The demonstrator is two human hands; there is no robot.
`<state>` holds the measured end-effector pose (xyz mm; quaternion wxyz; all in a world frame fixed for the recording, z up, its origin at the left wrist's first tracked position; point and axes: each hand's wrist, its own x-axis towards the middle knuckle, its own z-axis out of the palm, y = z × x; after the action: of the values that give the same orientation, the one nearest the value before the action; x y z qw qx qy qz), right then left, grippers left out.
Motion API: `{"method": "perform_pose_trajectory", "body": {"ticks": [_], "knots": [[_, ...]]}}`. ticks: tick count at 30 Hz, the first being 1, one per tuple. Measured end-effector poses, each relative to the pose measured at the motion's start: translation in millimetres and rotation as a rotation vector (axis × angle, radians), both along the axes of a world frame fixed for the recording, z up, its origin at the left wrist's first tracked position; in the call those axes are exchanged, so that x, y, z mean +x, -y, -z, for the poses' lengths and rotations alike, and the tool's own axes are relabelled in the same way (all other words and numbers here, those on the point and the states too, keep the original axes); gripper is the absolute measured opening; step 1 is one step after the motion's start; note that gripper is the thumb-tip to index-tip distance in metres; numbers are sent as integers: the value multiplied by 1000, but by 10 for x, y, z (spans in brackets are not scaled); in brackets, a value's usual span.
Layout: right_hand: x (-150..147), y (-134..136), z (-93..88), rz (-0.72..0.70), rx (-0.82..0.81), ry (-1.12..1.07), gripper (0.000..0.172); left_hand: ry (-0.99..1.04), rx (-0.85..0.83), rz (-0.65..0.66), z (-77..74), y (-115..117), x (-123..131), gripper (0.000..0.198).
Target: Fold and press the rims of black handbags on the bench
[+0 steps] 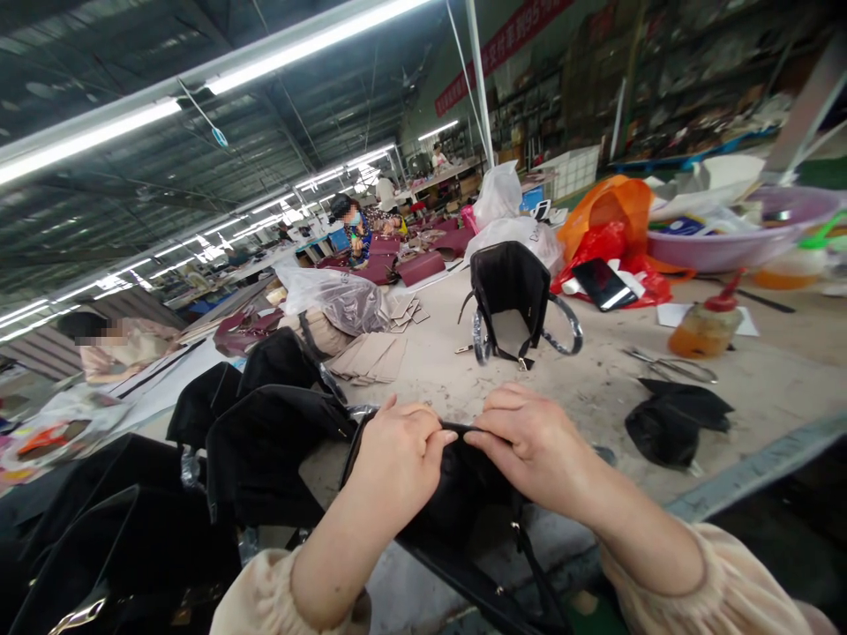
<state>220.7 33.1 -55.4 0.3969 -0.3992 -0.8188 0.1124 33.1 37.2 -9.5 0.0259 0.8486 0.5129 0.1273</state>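
Both hands pinch the top edge of a black handbag (pixel 456 511) at the near side of the table. My left hand (pixel 403 450) is closed, its thumb and fingers gripping the edge. Just to its right my right hand (pixel 529 441) pinches the same edge, with a small gap between the two thumbs. The bag's lower part hangs toward me, with a strap and small metal fittings showing; its inside is mostly dark. Farther back, another black bag (pixel 509 278) with plastic-wrapped handles stands on the table.
More black bags (pixel 271 450) crowd the left. Scissors (pixel 668 363), a bottle of amber liquid (pixel 705 326), a phone (pixel 603 284) and black fabric pieces (pixel 675 419) lie right. Beige panels (pixel 371 355) lie beyond. The table edge (pixel 760 472) runs along the right. Co-workers sit farther off.
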Motion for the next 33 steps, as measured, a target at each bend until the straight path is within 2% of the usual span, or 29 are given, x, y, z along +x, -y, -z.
{"method": "perform_pose_trajectory", "body": {"ticks": [5, 8, 9, 13, 22, 25, 33], "knots": [[84, -6, 14, 11, -155, -38, 23, 0, -8, -12, -7, -12, 5, 22], [155, -19, 27, 12, -197, -32, 46, 8, -1, -22, -9, -28, -4, 22], [164, -24, 28, 28, -186, -24, 48, 7, 2, -25, -8, -33, -7, 22], [122, -43, 5, 28, -169, 18, 23, -11, 4, -42, -9, -53, -10, 24], [87, -73, -1, 7, -138, 31, 27, 21, -134, 55, -213, -131, -203, 15], [97, -58, -29, 12, -160, 34, 25, 49, -128, 76, -207, -160, -247, 17], [92, -50, -87, 23, -174, 44, 26, 65, -84, -20, -128, -167, -195, 20]]}}
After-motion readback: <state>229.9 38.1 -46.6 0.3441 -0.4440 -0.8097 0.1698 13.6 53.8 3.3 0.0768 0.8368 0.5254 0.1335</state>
